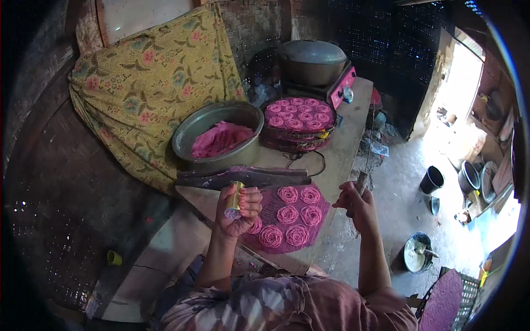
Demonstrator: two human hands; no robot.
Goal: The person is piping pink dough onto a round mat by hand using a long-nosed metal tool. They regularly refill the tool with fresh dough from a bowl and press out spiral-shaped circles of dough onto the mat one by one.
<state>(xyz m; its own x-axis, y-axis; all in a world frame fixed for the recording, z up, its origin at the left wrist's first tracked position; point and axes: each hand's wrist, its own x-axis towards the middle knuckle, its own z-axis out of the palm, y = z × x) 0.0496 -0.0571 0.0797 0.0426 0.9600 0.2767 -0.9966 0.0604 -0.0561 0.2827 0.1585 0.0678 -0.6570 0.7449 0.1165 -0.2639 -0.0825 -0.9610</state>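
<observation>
My left hand (238,212) is wrapped round a short gold-coloured metal cylinder (234,199), held above the left side of a round woven mat (281,237). Coiled pink strands lie on that mat as flower-like nests (287,215). Off the mat's right edge, my right hand (358,203) grips the dark handle of a long thin rod (369,146) that points up and away; whether it is a blade or a plain rod I cannot tell. Just beyond the left hand lies a long dark wooden bar (245,177).
Behind the bar stands a large metal basin (182,144) with pink dough (223,139). Stacked mats (298,118) of pink nests sit beside it, near a lidded pot (313,60) on a pink stove (342,88). Buckets (432,179) stand on the floor to the right.
</observation>
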